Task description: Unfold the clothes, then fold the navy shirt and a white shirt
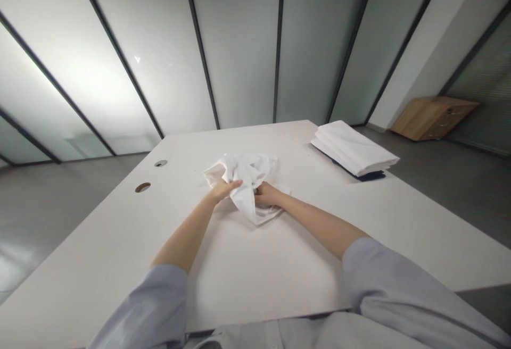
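A crumpled white cloth (249, 171), perhaps a garment, lies bunched on the white table (255, 274). My left hand (224, 189) grips its near left part, with the thumb across the top of the fabric. My right hand (266, 194) is closed on the folds at the right, its fingertips hidden in the cloth. One corner of the fabric hangs between the two hands toward me.
At the right rear of the table lies a stack of folded white cloths (353, 147) with a dark folded piece (371, 176) beneath. Two round holes, one open (142, 187), one grey-rimmed (161, 163), are at the left. A wooden cabinet (433, 117) stands beyond, near frosted glass panels (243, 46).
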Demonstrator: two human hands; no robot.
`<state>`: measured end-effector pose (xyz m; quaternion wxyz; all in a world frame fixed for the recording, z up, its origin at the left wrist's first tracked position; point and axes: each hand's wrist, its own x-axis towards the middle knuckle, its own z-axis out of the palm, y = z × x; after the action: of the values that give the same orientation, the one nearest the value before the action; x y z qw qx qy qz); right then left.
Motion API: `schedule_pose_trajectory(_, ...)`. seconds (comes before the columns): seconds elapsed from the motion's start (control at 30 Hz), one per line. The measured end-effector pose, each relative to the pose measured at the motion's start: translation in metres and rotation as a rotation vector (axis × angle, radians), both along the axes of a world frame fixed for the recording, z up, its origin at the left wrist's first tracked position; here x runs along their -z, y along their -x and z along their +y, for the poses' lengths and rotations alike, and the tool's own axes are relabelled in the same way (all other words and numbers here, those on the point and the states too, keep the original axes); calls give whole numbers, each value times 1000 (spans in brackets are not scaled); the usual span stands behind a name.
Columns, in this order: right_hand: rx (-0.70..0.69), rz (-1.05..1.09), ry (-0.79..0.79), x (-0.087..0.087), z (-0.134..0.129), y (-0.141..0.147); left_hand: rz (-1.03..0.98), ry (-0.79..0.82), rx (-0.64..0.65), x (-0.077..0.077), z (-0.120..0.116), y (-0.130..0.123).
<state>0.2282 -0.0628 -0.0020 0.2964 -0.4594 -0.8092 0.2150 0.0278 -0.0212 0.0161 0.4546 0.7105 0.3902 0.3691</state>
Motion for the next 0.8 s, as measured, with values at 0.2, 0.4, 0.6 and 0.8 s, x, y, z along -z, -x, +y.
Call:
schedule_pose_trajectory(0.2, -93, 167, 96, -4, 7, -13, 368, -297, 77, -11, -9, -11)
schedule_pose_trajectory(0.4, 390, 608, 12, -9, 25, -67, 551, -331, 20, -10, -2, -5)
schedule_pose_trajectory(0.6, 829, 767, -44, -1, 32, -103, 359, -187, -408, -39, 19, 40)
schedule_pose_trajectory(0.8, 731, 692, 0, 6, 34, -93, 324, -338, -968, -90, 17, 133)
